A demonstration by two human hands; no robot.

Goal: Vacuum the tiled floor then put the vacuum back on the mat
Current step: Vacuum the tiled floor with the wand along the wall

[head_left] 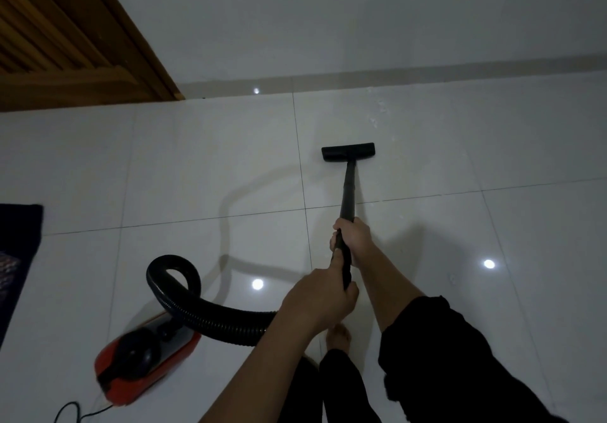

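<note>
Both my hands clamped on wand: right hand above left hand. Head flat on tile; vacuum off mat. Risk: looped hose may snag, tip vacuum

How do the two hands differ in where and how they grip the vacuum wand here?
The right hand sits further down the black wand, nearer the floor head; the left hand grips its upper end, close to where the ribbed hose joins. The right arm has a dark sleeve pushed up near the elbow; the left arm shows bare. The left forearm crosses in front of the hose; the right does not. Both hands are closed around the wand.
</note>
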